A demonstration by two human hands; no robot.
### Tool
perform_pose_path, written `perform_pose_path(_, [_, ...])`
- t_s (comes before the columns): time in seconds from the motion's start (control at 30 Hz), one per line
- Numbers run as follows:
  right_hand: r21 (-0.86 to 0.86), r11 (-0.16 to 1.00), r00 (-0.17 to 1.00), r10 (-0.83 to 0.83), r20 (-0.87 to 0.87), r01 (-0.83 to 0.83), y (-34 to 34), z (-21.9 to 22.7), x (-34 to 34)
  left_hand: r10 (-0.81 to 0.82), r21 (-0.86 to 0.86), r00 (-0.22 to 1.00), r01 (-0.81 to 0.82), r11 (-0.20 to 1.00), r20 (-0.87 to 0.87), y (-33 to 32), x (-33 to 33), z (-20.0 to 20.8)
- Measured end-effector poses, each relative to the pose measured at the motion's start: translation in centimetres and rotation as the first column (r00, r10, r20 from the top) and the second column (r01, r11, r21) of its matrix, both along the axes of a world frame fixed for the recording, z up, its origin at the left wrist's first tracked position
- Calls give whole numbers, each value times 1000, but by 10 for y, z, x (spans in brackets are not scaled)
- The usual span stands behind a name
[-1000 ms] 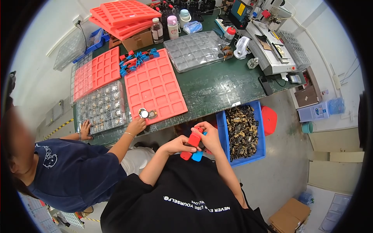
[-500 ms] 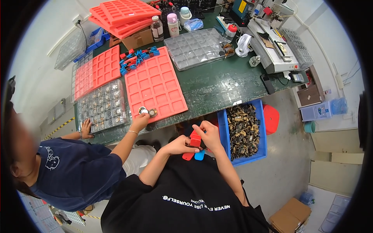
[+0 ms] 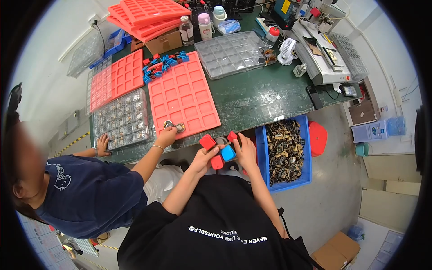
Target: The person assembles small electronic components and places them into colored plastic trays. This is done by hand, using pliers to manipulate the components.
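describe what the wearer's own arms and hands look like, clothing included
Both the left hand and the right hand are ungloved, with no watch or bracelet visible. The forearms are bare below the loose short sleeves of a black top, which has white lettering across it.

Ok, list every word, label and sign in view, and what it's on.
Black shirt: white printed lettering, not copied out here.
Clear bottle: label, too small to read.
Blue machine: yellow label, too small to read.
Water dispenser: small marking, unreadable.
Sheets at lower left: too blurred to read.
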State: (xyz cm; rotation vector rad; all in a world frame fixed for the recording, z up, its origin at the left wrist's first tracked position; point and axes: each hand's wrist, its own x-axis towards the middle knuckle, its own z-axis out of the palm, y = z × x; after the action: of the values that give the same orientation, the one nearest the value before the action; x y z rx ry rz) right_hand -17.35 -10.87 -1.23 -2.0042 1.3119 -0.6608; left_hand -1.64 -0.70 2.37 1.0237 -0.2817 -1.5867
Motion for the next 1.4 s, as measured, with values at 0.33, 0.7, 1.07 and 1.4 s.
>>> perform_pose_path(0.33, [299,951,851,-217,479,74,39,53,28,286,-38,932,-302,953,-224,-17,-33,0])
perform_pose_path(0.7, [255,948,768,-306,563,191,25,33,28,129,-134,974,-155,979,-186,-3,-31,6])
perform_pose_path(1.07, [306,933,790,-330,517,190,24,40,32,158,-106,986,-162,981,-45,-7,-30,9])
perform_pose_path(1.4, [185,965,893,-245,378,187,20,37,29,273,-131,954,-288,949,-121,-13,-33,11])
